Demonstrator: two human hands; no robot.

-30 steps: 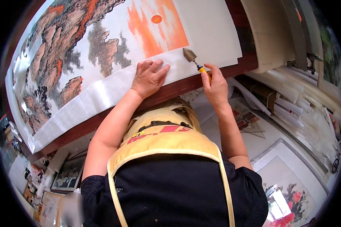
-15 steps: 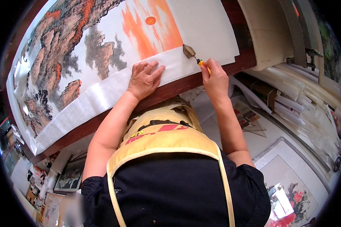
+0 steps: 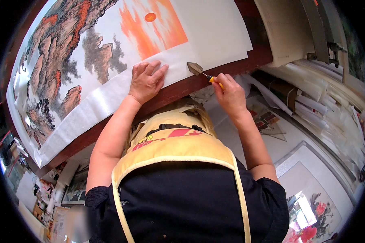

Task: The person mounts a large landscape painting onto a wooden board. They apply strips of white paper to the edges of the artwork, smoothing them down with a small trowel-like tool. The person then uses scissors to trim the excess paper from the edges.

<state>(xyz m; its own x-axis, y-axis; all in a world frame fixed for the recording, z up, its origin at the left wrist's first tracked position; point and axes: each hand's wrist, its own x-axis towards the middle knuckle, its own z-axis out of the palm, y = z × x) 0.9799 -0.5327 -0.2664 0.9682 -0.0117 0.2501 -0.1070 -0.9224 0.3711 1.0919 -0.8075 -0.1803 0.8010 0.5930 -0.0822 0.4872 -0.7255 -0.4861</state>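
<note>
The right hand (image 3: 232, 92) pinches the trowel (image 3: 195, 69), slanting away leftward over the table's (image 3: 178, 89) near edge, the left hand (image 3: 146, 82) loosely spread.

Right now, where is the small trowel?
In the head view, the small trowel is above and slightly right of centre, held in the right hand, its blade over the white paper strip, right of the left hand.

A dark red-brown wooden table (image 3: 259, 56) stands beside a beige panel (image 3: 285, 38). Rolled white papers (image 3: 312, 105) are piled at the right; below them, a bright, window-like glare (image 3: 304, 212) falls across a flower painting (image 3: 321, 208). A framed picture (image 3: 75, 192) sits at lower left.
</note>
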